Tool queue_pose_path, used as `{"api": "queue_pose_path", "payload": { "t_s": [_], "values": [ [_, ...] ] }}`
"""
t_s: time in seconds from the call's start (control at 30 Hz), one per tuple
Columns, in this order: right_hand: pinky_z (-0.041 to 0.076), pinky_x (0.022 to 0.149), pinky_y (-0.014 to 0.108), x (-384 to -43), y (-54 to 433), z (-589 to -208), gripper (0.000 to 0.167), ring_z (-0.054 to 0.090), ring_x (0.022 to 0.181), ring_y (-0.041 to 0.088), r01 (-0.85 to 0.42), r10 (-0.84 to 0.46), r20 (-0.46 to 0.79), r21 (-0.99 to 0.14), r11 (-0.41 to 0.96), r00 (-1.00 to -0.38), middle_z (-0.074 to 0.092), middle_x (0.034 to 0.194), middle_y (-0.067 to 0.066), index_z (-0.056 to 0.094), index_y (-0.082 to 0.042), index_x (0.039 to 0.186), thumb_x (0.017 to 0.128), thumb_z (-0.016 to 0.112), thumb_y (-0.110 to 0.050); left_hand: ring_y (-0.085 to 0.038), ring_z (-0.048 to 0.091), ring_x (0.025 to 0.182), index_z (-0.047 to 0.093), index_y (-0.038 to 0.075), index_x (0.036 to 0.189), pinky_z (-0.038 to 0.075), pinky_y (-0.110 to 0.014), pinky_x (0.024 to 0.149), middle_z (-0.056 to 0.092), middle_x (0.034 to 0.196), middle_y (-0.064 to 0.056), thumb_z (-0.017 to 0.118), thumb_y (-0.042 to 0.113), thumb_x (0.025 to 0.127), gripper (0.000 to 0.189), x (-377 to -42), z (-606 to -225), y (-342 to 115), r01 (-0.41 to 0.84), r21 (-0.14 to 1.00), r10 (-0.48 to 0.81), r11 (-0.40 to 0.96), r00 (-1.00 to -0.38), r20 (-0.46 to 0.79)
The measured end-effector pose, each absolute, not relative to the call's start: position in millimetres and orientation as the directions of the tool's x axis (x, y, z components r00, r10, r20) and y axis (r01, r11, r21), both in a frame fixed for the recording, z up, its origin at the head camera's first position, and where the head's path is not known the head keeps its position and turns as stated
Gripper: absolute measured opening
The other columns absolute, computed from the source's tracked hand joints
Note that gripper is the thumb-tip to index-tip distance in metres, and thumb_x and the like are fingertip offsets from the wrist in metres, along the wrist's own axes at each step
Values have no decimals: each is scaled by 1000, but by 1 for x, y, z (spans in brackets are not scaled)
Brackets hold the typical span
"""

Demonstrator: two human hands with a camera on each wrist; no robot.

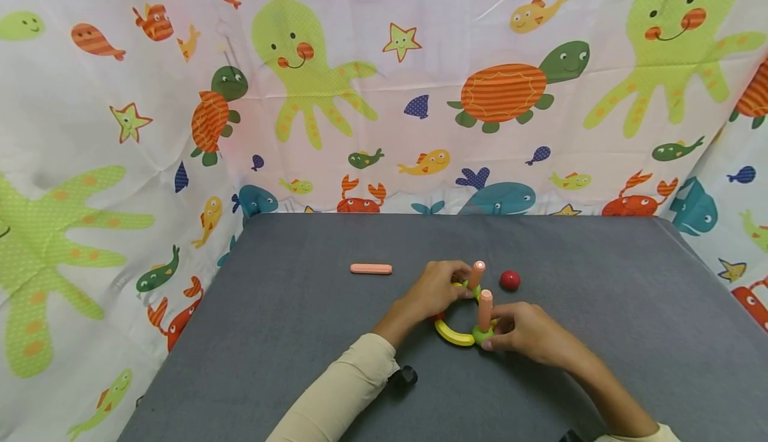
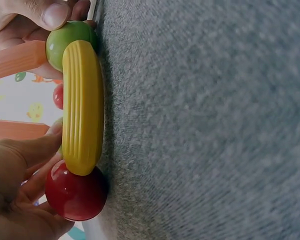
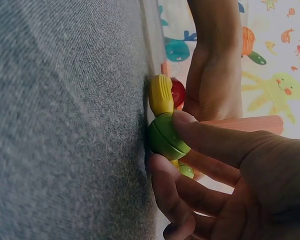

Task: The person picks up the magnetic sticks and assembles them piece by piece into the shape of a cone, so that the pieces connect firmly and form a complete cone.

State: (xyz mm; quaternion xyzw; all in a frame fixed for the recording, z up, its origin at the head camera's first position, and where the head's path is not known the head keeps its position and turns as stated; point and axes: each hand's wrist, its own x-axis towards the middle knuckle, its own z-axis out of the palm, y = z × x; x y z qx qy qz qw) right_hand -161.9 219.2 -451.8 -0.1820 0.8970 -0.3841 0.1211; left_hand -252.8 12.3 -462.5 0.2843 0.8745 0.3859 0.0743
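A ring of curved yellow pieces (image 1: 454, 335) and coloured balls lies on the grey table. Upright from its far green ball (image 1: 473, 291) and its near green ball (image 1: 483, 335) stand two salmon sticks, a far stick (image 1: 477, 275) and a near stick (image 1: 485, 310). My left hand (image 1: 441, 289) grips the ring at the far green ball; its fingertips are partly hidden. Between thumb and fingers, my right hand (image 1: 528, 334) pinches the near green ball, seen closely in the right wrist view. A joined red ball (image 2: 76, 191) ends the yellow piece near my left hand.
A loose red ball (image 1: 510, 281) sits right of the far stick. Another salmon stick (image 1: 371, 269) lies flat to the left of my left hand. Behind the table (image 1: 288, 335) hangs a curtain (image 1: 384, 95) printed with sea animals.
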Motion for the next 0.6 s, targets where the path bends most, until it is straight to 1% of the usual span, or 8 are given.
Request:
{"api": "queue_pose_path", "payload": {
  "t_s": [0.17, 0.3, 0.43, 0.6],
  "values": [
    [50, 62, 26, -161, 219, -451, 26, 63, 72, 8, -224, -419, -91, -732, 643, -904, 73, 81, -5, 76, -15, 103, 84, 90, -27, -8, 71, 110, 74, 11, 128, 54, -21, 94, 77, 118, 0, 82, 15, 94, 35, -253, -464, 12, 444, 717, 557, 537, -825, 94],
    [50, 63, 27, -161, 220, -452, 26, 63, 72, 10, -214, -419, -106, -732, 646, -902, 73, 82, -5, 76, -16, 104, 85, 90, -28, -9, 71, 111, 76, 13, 127, 55, -22, 94, 77, 119, 1, 82, 22, 95, 33, -253, -468, 9, 460, 709, 551, 535, -826, 120],
    [49, 62, 26, -161, 221, -453, 25, 62, 71, 9, -223, -422, -96, -732, 643, -901, 71, 80, -6, 76, -17, 102, 85, 89, -29, -16, 71, 113, 76, 12, 127, 55, -25, 95, 76, 122, -1, 81, 28, 97, 34, -249, -470, -3, 475, 688, 526, 548, -836, 158],
    [49, 62, 26, -162, 221, -453, 25, 62, 72, 10, -213, -422, -105, -740, 637, -900, 71, 80, -5, 76, -17, 104, 85, 89, -29, -25, 70, 116, 76, 9, 127, 57, -33, 98, 73, 122, -6, 80, 27, 98, 35, -242, -465, -28, 397, 753, 431, 524, -887, 168]
  ]
}}
